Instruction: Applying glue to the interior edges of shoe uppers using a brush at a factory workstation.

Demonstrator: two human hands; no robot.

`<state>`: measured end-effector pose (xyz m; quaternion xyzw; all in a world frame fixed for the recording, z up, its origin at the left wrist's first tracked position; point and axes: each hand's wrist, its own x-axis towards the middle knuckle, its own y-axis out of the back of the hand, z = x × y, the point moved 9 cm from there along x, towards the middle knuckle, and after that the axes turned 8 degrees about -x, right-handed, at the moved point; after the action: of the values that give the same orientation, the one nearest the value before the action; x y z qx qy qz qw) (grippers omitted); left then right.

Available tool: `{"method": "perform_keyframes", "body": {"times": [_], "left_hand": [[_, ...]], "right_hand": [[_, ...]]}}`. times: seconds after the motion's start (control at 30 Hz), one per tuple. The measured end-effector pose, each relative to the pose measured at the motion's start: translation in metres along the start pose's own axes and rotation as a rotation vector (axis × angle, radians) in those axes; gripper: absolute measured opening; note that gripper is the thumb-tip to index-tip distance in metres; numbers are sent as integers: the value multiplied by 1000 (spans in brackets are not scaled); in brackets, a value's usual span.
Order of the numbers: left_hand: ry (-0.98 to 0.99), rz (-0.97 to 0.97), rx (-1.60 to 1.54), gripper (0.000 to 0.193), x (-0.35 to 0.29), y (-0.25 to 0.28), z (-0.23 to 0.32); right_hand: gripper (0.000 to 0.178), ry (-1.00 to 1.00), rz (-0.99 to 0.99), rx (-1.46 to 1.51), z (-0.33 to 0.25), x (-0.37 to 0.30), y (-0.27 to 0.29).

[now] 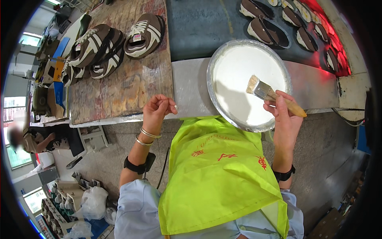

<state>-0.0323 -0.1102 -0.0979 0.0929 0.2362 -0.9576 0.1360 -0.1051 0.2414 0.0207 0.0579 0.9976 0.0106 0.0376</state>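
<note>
My right hand [285,115] grips a paintbrush [295,108] by its yellow wooden handle. The brush's pale bristles point up and left, over a round metal basin [211,85] of white liquid [234,73]. Left of the basin, my left hand [156,109] is raised near the front edge of a worn wooden board [131,87], fingers curled in with the thumb against them. A small white speck shows at its fingertips; whether it holds anything is hidden. Brown sneakers with cream stripes [144,36] stand on the board, some stacked on each other.
A dark conveyor belt [195,32] runs beyond the basin, carrying brown shoe uppers [268,32] and pale soles on the right, beside a red glow [338,51]. A metal ledge [191,85] borders the table. Far left, another person [39,139] sits near shelving. Plastic bags [93,203] lie lower left.
</note>
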Motion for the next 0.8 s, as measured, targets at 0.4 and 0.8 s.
{"method": "perform_keyframes", "body": {"times": [0.4,0.8], "left_hand": [[28,101,112,20,22,1,27],[-504,-21,1028,42,198,39,195]], "right_hand": [[21,3,38,8,-3,4,-1],[25,-115,110,17,5,31,22]]}}
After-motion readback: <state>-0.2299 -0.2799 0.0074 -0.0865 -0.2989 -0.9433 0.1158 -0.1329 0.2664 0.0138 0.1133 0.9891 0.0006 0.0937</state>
